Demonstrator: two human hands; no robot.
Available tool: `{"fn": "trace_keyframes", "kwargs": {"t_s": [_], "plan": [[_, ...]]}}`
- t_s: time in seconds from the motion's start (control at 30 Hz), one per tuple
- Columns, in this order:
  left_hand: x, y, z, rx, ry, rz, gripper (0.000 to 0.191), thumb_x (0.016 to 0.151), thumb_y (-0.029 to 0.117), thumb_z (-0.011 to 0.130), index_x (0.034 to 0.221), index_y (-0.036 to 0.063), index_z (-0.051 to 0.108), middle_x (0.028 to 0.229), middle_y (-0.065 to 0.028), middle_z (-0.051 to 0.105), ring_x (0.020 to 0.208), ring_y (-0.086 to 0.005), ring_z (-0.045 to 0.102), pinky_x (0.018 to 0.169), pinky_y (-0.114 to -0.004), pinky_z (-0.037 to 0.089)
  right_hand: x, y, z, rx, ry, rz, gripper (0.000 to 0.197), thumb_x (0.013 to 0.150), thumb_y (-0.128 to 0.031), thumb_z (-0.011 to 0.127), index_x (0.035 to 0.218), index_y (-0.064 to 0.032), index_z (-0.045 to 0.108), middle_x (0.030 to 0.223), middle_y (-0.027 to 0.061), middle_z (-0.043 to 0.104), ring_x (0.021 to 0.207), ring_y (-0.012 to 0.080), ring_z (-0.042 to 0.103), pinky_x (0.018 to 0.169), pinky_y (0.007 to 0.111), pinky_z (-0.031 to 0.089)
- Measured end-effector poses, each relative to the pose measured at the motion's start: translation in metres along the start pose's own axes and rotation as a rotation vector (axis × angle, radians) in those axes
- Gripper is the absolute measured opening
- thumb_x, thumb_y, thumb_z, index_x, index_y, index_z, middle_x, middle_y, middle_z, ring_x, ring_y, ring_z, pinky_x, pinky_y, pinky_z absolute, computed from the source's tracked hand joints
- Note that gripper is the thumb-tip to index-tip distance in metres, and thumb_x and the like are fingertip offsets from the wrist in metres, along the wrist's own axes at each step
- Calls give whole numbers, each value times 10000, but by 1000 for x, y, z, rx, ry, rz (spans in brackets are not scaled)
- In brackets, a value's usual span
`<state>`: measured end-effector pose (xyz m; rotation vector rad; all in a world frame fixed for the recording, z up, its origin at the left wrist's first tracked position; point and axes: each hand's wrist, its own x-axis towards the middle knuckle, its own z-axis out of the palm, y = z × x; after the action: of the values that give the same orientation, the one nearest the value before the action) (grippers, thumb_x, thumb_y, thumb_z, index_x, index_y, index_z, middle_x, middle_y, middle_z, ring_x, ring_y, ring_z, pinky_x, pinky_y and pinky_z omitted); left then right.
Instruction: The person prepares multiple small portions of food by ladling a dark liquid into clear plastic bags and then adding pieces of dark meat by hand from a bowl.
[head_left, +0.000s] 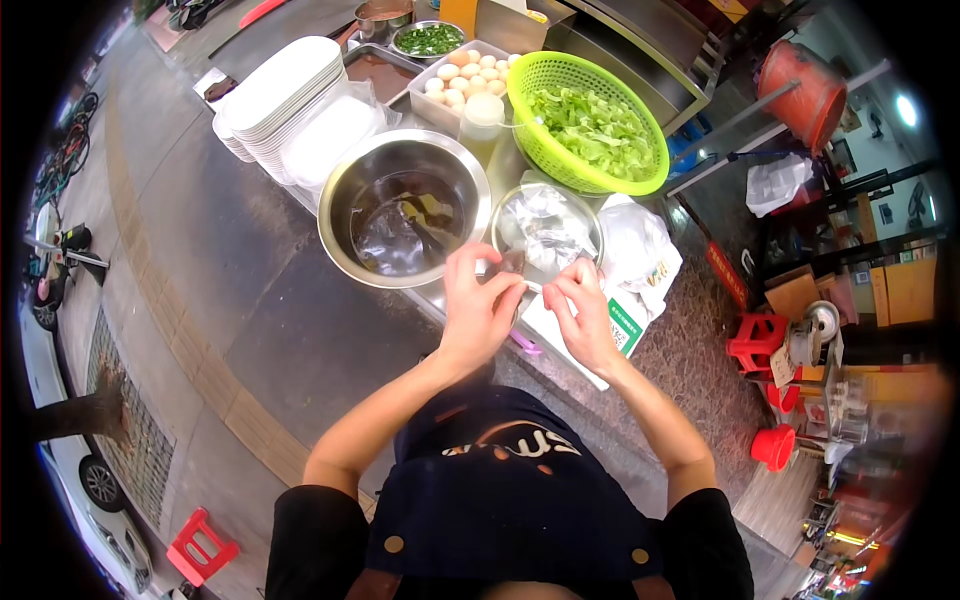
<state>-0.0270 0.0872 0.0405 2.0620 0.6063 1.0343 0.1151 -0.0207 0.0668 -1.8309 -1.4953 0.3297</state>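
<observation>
My left hand (476, 311) is at the front edge of the cart, thumb and index finger bent together beside a small dark brown item (513, 262). To its right, my right hand (581, 315) has its fingertips drawn together. Both sets of fingertips nearly meet at the near rim of a metal bowl lined with clear plastic (546, 221). Whether either hand pinches something thin is too small to tell. Left of that bowl stands a large stainless steel basin (330, 217) of dark liquid, with a dark utensil handle (426, 238) in it.
Behind are a green colander (525, 142) of chopped lettuce (589, 131), a tub of eggs (465, 79), a white-capped bottle (482, 124) and chopped greens (427, 39). Stacked white plates (281, 97) stand at left. White plastic bags (637, 244) and a printed-code card (626, 326) lie right.
</observation>
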Motion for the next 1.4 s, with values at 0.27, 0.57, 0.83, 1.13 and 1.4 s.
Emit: {"fn": "trace_keyframes", "kwargs": {"t_s": [0.27, 0.57, 0.83, 1.13, 1.4], "plan": [[-23, -13, 10, -798, -117, -554, 147, 842, 122, 682, 956, 45, 732, 1056, -51, 464, 986, -143, 508, 849, -285, 422, -8, 9, 13, -216, 31, -131, 178, 838, -61, 606, 1010, -23, 584, 1019, 151, 522, 932, 321, 512, 866, 419, 366], [-17, -2, -5, -707, -395, -412, 101, 862, 94, 652, 891, 5, 691, 1165, -65, 450, 1066, -171, 500, 885, -326, 435, -5, -22, -4, -400, -5, -254, 200, 798, -143, 685, 891, -26, 552, 929, 115, 504, 890, 298, 502, 799, 421, 370], [-13, -8, -11, -611, -568, -349, 116, 787, 64, 718, 879, 25, 660, 1185, -73, 477, 1055, -168, 512, 827, -288, 442, -16, -25, -7, -244, -180, -198, 126, 819, -85, 658, 853, -43, 544, 819, 90, 501, 825, 276, 513, 797, 397, 378], [-26, 12, 0, -322, -302, -318, 141, 768, 24, 659, 904, 33, 623, 1158, -153, 471, 1093, -342, 518, 903, -396, 435, -17, -23, -1, -221, -149, -172, 190, 755, -74, 690, 902, -34, 577, 920, 84, 527, 863, 250, 523, 816, 385, 387], [-23, 2, -2, -477, -198, -433, 138, 747, 18, 713, 883, 33, 690, 1146, -104, 474, 1039, -228, 545, 849, -310, 462, -16, -43, 17, 549, 141, 217, 133, 907, -43, 531, 801, 7, 594, 1031, 110, 606, 911, 191, 547, 792, 313, 410]]}}
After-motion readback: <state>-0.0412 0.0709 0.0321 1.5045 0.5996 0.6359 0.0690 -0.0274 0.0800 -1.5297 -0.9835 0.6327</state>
